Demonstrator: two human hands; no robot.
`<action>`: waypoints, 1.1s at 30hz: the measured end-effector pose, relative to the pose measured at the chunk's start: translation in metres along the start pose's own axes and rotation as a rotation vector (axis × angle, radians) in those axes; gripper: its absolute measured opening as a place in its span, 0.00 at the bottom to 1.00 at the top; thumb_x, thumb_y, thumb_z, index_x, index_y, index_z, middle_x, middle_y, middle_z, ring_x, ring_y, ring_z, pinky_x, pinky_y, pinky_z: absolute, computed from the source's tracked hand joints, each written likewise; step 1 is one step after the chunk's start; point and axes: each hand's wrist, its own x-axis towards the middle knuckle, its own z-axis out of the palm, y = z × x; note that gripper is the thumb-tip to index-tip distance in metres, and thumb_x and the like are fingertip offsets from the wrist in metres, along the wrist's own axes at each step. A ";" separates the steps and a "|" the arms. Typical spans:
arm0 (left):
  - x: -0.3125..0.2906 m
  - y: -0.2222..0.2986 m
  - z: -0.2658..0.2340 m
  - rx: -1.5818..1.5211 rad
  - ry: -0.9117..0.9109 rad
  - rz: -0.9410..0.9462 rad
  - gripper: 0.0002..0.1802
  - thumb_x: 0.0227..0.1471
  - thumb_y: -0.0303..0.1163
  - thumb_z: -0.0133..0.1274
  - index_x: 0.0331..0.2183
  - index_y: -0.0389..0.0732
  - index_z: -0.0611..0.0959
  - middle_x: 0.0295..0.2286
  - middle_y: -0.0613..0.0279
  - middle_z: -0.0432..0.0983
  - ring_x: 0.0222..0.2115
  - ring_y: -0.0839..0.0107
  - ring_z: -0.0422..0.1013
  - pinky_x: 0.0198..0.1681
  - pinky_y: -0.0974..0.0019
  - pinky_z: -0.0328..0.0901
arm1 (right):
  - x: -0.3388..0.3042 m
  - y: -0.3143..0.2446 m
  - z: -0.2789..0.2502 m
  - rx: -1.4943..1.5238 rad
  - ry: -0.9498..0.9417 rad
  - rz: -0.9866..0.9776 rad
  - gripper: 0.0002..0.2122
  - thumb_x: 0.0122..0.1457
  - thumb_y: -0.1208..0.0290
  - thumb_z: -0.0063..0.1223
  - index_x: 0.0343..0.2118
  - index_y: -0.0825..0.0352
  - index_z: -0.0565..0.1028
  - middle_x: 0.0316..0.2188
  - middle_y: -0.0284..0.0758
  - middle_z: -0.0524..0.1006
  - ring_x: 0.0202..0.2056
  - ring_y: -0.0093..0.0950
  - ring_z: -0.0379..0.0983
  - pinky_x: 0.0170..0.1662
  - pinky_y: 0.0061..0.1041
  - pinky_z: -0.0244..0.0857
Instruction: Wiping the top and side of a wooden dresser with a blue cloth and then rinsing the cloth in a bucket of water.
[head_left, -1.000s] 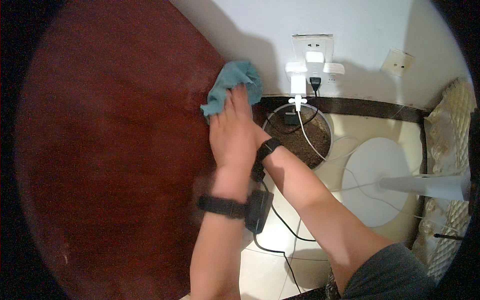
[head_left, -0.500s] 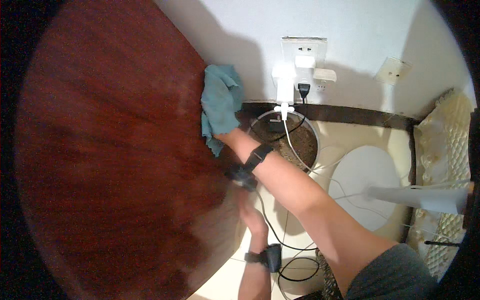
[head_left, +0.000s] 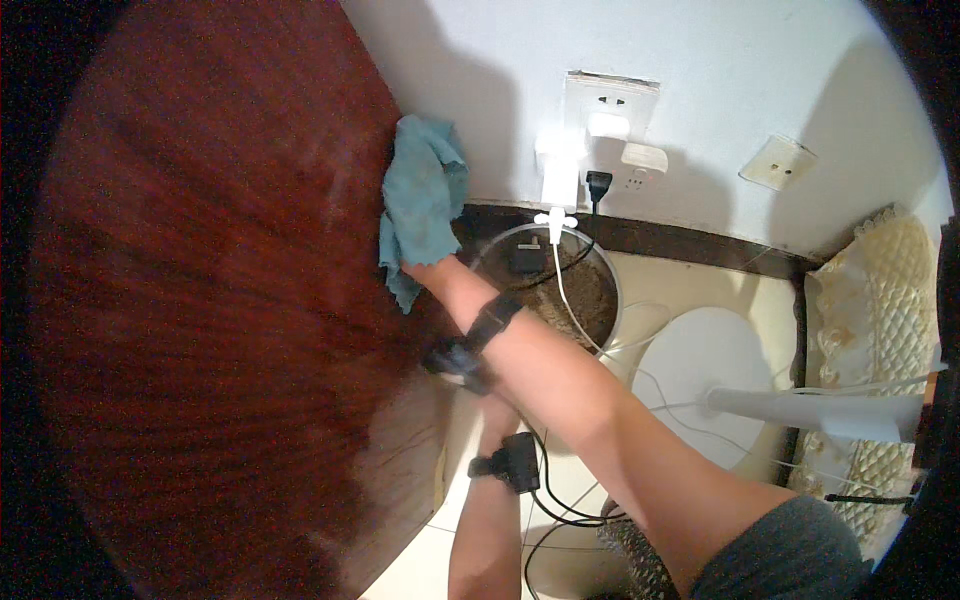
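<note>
The right hand (head_left: 424, 271) is largely covered by a blue cloth (head_left: 421, 192), so its grip cannot be told; the left hand (head_left: 500, 413), partly hidden behind the right forearm (head_left: 585, 400), cannot be judged either. The cloth lies at the edge of the dark red desk (head_left: 210, 290), near a round container (head_left: 620, 292) on the floor (head_left: 690, 290)

A short dark grey sleeve (head_left: 785, 550) in soft-looking cloth covers the top of the right arm (head_left: 600, 410); below it the arm is bare. A black strap (head_left: 494, 319) circles that wrist, with a dark box (head_left: 455, 360) beside it, too blurred for me to make out. The left forearm (head_left: 485, 545) wears another black strap (head_left: 487, 467), carrying a blocky black case (head_left: 521, 462) with a thin black cable (head_left: 553, 508) trailing from it.
</note>
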 end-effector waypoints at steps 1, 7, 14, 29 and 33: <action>0.000 -0.015 0.000 -0.151 0.076 0.116 0.14 0.54 0.29 0.42 0.43 0.36 0.70 0.39 0.56 0.69 0.39 0.66 0.65 0.41 0.65 0.62 | 0.000 -0.001 0.003 0.011 -0.001 -0.007 0.16 0.57 0.72 0.35 0.49 0.65 0.62 0.50 0.38 0.62 0.52 0.31 0.56 0.54 0.29 0.51; -0.013 -0.012 0.073 -0.641 0.209 -0.090 0.14 0.54 0.29 0.41 0.43 0.35 0.70 0.39 0.56 0.69 0.39 0.67 0.65 0.41 0.66 0.62 | 0.003 0.004 -0.004 -0.026 0.004 -0.048 0.16 0.57 0.72 0.36 0.49 0.65 0.62 0.50 0.37 0.63 0.51 0.32 0.57 0.54 0.29 0.52; -0.024 0.025 0.039 -0.578 0.382 -0.021 0.14 0.54 0.30 0.41 0.43 0.34 0.70 0.39 0.56 0.69 0.40 0.68 0.65 0.41 0.67 0.62 | -0.004 0.012 -0.003 -0.128 0.001 -0.073 0.17 0.56 0.73 0.36 0.49 0.64 0.62 0.49 0.37 0.63 0.51 0.32 0.57 0.54 0.28 0.52; -0.089 0.065 -0.053 0.010 0.488 -0.031 0.19 0.53 0.22 0.36 0.48 0.33 0.65 0.44 0.55 0.67 0.44 0.67 0.65 0.47 0.66 0.61 | -0.112 0.086 -0.001 -0.406 -0.381 0.433 0.15 0.56 0.73 0.37 0.46 0.59 0.68 0.42 0.39 0.71 0.42 0.32 0.68 0.45 0.24 0.61; -0.059 0.115 -0.023 0.280 0.448 0.238 0.16 0.54 0.22 0.37 0.44 0.33 0.70 0.41 0.55 0.69 0.42 0.69 0.66 0.45 0.67 0.61 | -0.102 0.055 -0.056 -0.643 -0.546 0.353 0.13 0.56 0.68 0.40 0.42 0.65 0.71 0.36 0.41 0.74 0.36 0.36 0.71 0.42 0.27 0.64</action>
